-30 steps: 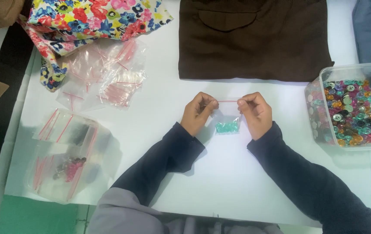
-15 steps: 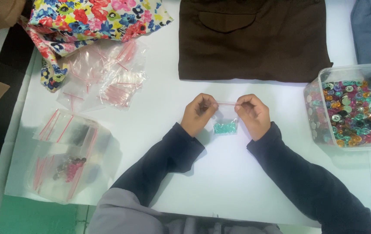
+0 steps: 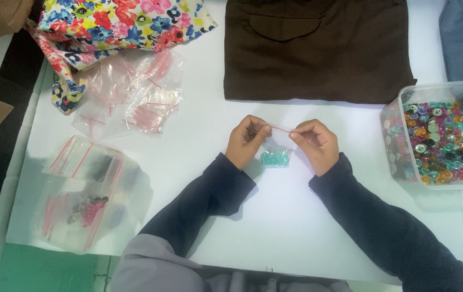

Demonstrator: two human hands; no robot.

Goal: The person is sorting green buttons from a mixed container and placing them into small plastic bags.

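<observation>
A small clear zip bag [image 3: 276, 151] with teal beads at its bottom hangs between my two hands above the white table [image 3: 275, 227]. My left hand [image 3: 245, 141] pinches the left end of the bag's red zip strip. My right hand [image 3: 313, 144] pinches the right end of the same strip. Both arms wear dark sleeves.
A clear plastic tub [image 3: 441, 141] of many-coloured beads stands at the right. A brown folded garment [image 3: 312, 46] lies at the back. Floral fabric [image 3: 118, 24] and loose empty zip bags [image 3: 134, 97] lie at back left. A larger bag of filled bags [image 3: 83, 194] lies at left.
My hands have drawn slightly apart along the bag's top strip, and the bag hangs a little lower and flatter between them.
</observation>
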